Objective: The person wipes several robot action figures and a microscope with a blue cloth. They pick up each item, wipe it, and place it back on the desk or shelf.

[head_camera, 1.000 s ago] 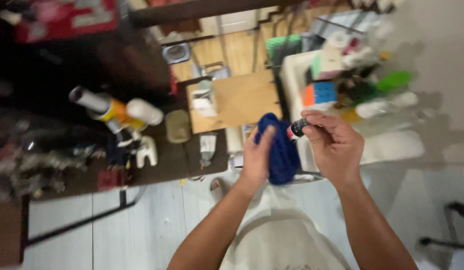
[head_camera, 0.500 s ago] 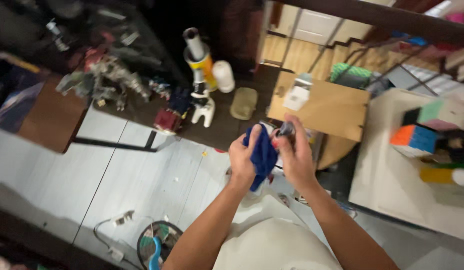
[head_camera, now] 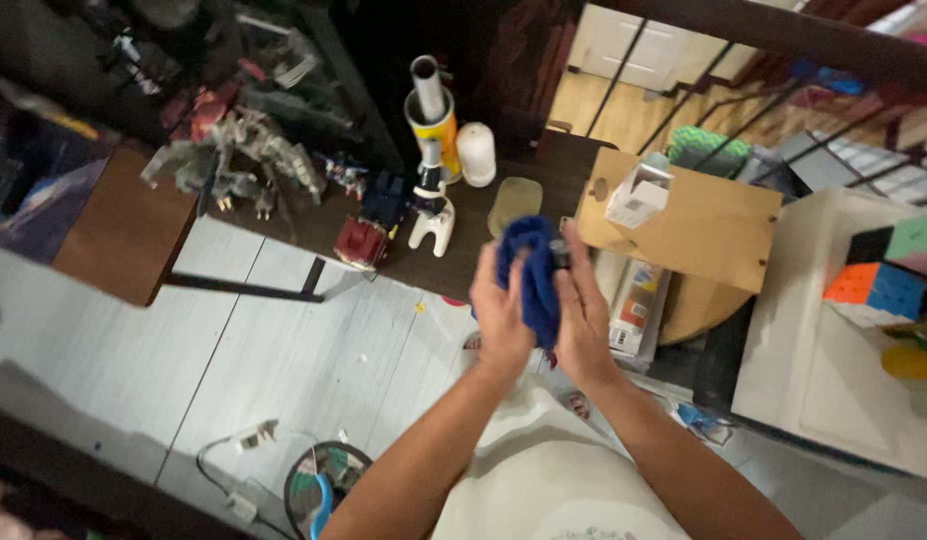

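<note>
Moved: your hands came closer together, and the small bottle is now mostly hidden.
Left hand [head_camera: 504,315]: fingers curled on the blue cloth [head_camera: 529,275].
Right hand [head_camera: 587,318]: fingers pinch the small bottle [head_camera: 561,255] against the cloth.
Near: microscope [head_camera: 431,165] on the dark table [head_camera: 454,262].

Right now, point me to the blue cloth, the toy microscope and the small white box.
Blue cloth [head_camera: 529,272], head view, upper folds between the hands.
Toy microscope [head_camera: 433,120], head view, yellow band on its tube.
White box [head_camera: 636,199], head view, its side face, on the cardboard panel.

2 hands [head_camera: 504,320], 1 blue cloth [head_camera: 529,275]
</note>
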